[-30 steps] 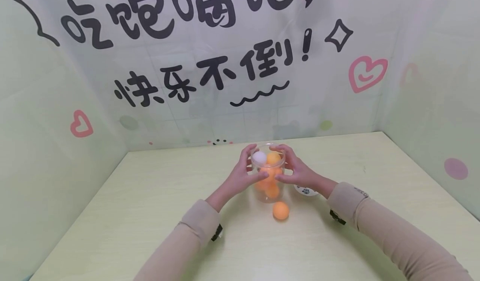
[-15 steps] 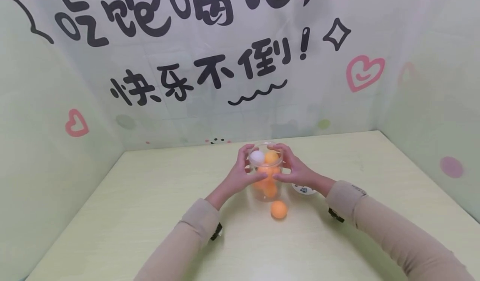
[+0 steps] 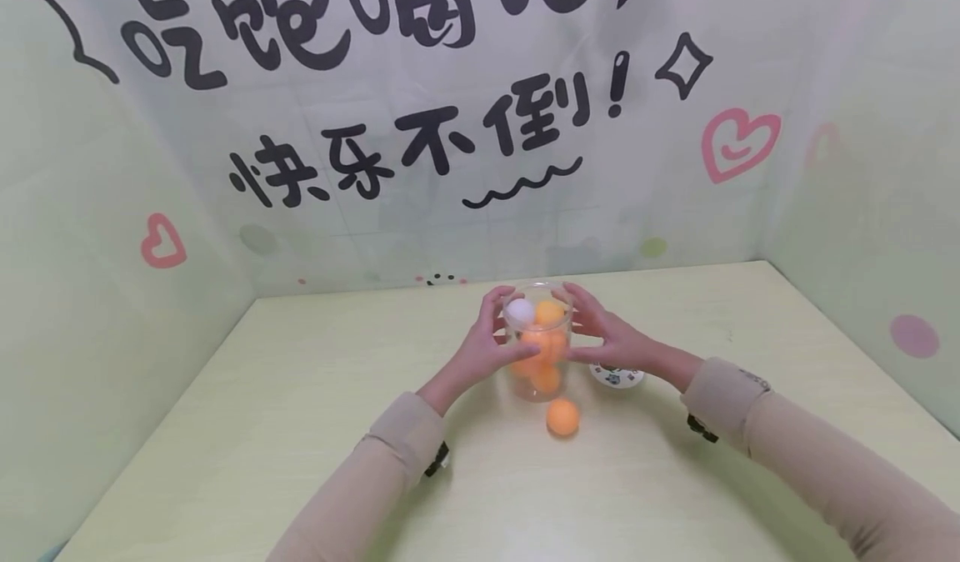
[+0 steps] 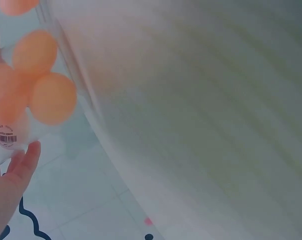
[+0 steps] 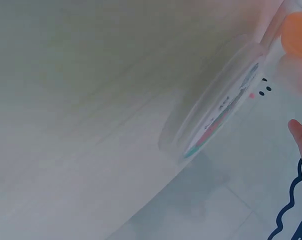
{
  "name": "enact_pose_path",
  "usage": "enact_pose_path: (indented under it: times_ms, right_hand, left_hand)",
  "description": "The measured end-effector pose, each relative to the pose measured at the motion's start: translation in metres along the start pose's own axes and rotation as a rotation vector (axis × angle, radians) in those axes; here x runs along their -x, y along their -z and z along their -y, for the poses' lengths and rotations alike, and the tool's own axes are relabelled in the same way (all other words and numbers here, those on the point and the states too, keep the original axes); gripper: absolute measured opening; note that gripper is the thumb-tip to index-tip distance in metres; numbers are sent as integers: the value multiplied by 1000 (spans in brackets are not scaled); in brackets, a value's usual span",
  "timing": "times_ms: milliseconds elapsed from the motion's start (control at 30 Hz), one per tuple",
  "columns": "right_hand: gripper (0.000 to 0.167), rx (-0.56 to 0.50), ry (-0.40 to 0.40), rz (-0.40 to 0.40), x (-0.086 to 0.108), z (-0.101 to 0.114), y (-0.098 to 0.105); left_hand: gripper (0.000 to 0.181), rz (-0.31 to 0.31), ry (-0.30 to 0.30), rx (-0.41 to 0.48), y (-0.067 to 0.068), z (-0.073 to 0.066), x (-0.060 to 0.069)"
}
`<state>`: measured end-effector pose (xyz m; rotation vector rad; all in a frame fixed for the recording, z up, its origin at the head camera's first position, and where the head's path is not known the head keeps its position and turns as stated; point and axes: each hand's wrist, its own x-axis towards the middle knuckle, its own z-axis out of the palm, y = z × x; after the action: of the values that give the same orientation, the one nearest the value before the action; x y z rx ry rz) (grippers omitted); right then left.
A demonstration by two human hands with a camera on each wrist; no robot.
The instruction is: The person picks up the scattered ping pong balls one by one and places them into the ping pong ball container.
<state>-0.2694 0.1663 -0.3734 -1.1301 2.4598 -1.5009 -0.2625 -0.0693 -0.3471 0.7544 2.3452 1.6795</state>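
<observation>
A clear jar [image 3: 527, 388] stands upright on the table, filled with several orange ping-pong balls [image 3: 546, 377] and a white one [image 3: 521, 312] near its top. My left hand [image 3: 480, 347] grips the jar's left side, thumb across the front; the left wrist view shows its fingertips against the clear wall. On the other side, my right hand [image 3: 611, 337] is spread beside the jar, thumb near the wall. In the right wrist view its fingertip [image 5: 295, 127] is apart from the jar. One loose orange ball [image 3: 562, 418] lies on the table in front.
A round lid [image 3: 617, 376] with a printed top lies flat right of the jar, below the right hand. The pale table [image 3: 300, 429] ends at a back wall [image 3: 390, 245] with printed lettering, and side walls rise left and right.
My right hand has drawn away to the right, its thumb leaving the jar's front, and more of the lid shows. My left hand, the jar and the loose ball stay in place.
</observation>
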Motion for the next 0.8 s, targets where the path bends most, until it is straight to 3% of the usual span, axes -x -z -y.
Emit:
enact_pose_path:
  times_ms: [167, 333, 467, 600, 800]
  right_hand:
    - [87, -47, -3, 34, 16, -2, 6]
    - [77, -74, -55, 135, 31, -2, 9]
    - [73, -11, -101, 214, 41, 1, 7]
    - [69, 74, -135, 237, 47, 5, 1]
    - [58, 140, -135, 295, 50, 11, -11]
  left_hand:
    - [81, -15, 10, -6, -1, 20, -10]
    - [80, -26, 0, -4, -1, 24, -11]
    - [80, -31, -11, -6, -1, 24, -11]
    - [79, -31, -26, -6, -1, 24, -10]
    - [81, -24, -39, -4, -1, 24, -10]
